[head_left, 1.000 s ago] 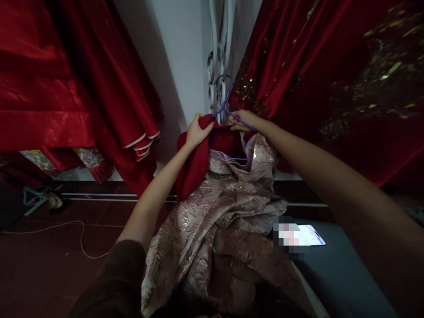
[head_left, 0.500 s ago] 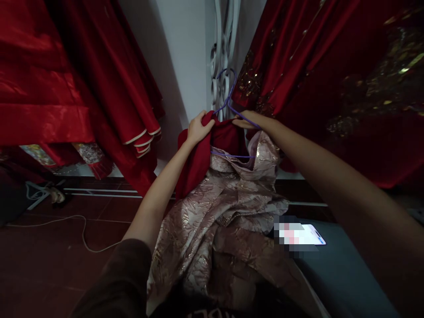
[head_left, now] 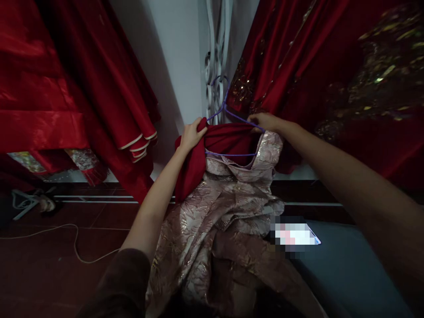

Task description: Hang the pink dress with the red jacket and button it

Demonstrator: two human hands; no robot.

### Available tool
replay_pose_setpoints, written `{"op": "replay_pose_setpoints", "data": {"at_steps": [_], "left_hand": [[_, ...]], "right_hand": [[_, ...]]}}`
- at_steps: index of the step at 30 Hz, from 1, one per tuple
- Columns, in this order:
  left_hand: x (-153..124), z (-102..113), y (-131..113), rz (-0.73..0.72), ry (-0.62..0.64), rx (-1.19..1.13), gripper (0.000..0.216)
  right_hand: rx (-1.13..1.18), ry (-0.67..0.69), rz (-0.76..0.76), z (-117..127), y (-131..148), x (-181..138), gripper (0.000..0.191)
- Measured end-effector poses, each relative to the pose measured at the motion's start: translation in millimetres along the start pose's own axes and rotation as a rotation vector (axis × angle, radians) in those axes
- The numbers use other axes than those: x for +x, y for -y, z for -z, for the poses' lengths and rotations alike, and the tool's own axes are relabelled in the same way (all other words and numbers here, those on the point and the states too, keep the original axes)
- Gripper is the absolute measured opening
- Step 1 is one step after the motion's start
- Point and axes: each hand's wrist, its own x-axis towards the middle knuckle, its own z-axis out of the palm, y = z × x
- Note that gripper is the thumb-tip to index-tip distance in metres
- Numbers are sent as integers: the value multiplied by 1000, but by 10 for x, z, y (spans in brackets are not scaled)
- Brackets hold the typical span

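Red-tiled floor (head_left: 49, 274) lay nearest, dim, with a pale cable (head_left: 71, 229) looping across it.

Item: dark padded surface (head_left: 351, 269) at the person's right, carrying a lit phone (head_left: 298, 234), its screen blurred.

Item: pink-gold brocade dress (head_left: 225, 212), spilling down in front of the person in thick folds from the hanger. It looked bulky and fairly weighty, crisp in the weave yet soft enough to slump, and probably inclined to slide on wire.

Item: red cloth (head_left: 218, 139), draped inside the dress's neckline across the hanger. Soft, limp, light.

Item: purple wire hanger (head_left: 232, 155), thin and likely springy, hook uppermost. Whether the hook rested on anything I could not tell.

Left hand (head_left: 192, 134): fingers clamped on the red cloth at the hanger's left shoulder.

Right hand (head_left: 263, 121): fingers closed over the hanger's right shoulder beside the dress edge.

Best hold, by my judgement: the two shoulder points or the hook, never the skirt alone.

Containers: none in view.

Beyond: white wall (head_left: 179, 66) with white scrollwork (head_left: 217, 48). Plain red gowns (head_left: 49, 88) hung at the left, and sequinned red gowns (head_left: 331, 66) at the right.
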Motion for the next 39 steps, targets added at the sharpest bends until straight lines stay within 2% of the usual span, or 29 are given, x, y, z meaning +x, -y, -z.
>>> {"op": "replay_pose_setpoints", "data": {"at_steps": [2, 5, 8, 12, 15, 18, 20, 23, 25, 29, 31, 33, 39], "left_hand": [[4, 10, -4, 1, -5, 30, 20], [-2, 33, -16, 17, -6, 61, 20], [-26, 45, -52, 57, -5, 125, 24], [-75, 33, -139, 102, -9, 191, 31], [-110, 21, -210, 142, -20, 198, 33], [-141, 3, -265, 164, -34, 196, 32], [-162, -18, -289, 171, -44, 190, 32], [-191, -62, -302, 181, -71, 171, 32], [-206, -87, -292, 189, -90, 159, 32], [-210, -102, -224, 188, -134, 127, 28], [-212, -115, -187, 166, -172, 93, 26], [-229, -146, -166, 147, -224, 50, 27], [-359, -219, -204, 89, -435, -113, 32]], "right_hand": [[-143, -38, -57, 42, -130, -57, 30], [-274, -95, -78, 83, -312, -220, 33], [-367, -85, -70, 119, -473, -480, 37], [-450, -87, -198, 172, -541, -880, 49], [-428, -94, -202, 180, -417, -1095, 50], [-329, -134, -131, 111, -151, -1155, 39], [-282, -213, -144, 15, 93, -1112, 32], [-222, -364, -218, -201, 548, -970, 33], [-143, -433, -207, -382, 879, -863, 33], [-39, -335, 1, -721, 1364, -718, 28], [22, -299, 93, -808, 1400, -700, 22], [99, -298, 134, -826, 1298, -720, 17], [261, -437, 82, -716, 832, -952, 20]]}}
